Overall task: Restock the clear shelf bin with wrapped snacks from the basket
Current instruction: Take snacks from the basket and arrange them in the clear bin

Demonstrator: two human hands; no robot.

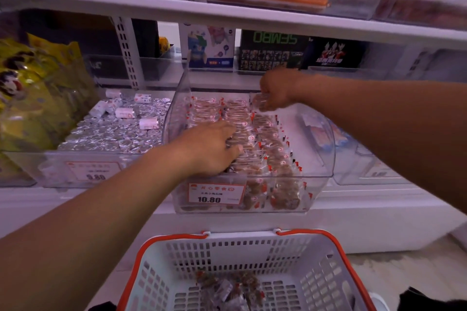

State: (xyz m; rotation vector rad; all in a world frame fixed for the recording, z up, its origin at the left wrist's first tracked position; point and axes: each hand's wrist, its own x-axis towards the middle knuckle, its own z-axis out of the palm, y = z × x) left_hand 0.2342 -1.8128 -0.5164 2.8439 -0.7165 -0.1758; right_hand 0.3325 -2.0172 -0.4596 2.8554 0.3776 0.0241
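Observation:
The clear shelf bin sits on the middle shelf and holds rows of brown wrapped snacks with red-tipped wrappers. My left hand lies flat on the snacks near the bin's front left, fingers spread and pressing them down. My right hand is at the bin's back right, its fingers curled round a clear wrapped snack just above the pile. Below, the white basket with orange handles holds several more wrapped snacks at its bottom.
A price tag reading 10.80 hangs on the bin's front. Left of it a clear bin holds silver-wrapped sweets, with yellow bags beyond. Another clear bin stands on the right. A shelf board runs overhead.

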